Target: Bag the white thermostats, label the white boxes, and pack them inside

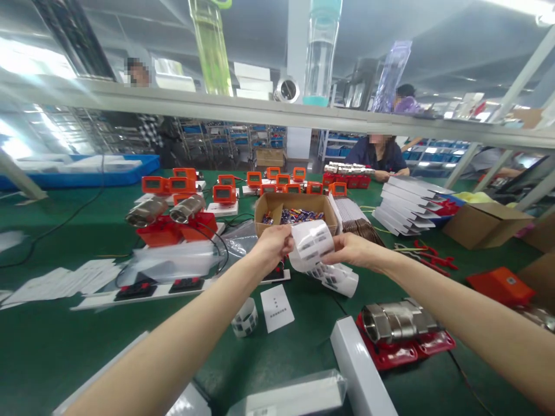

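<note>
Between my two hands is a roll of white labels (313, 240), with printed grey patches on its strip. My left hand (277, 245) pinches the roll's left side, and my right hand (347, 249) grips its right side. A loose curl of the label strip (342, 279) hangs just below. Behind the roll stands an open cardboard box (266, 203) with many small coloured pieces in it. On the green table (299, 358), nearer to me, lie a small ring of label strip (245, 318) and a printed white card (277, 309).
Front right are a metal valve fitting (396, 320) on red parts and a long white box (362, 370). Orange-framed devices (224, 193) stand at the back left. A shelf (260, 110) with bottles crosses above. Another person (379, 156) sits across the table.
</note>
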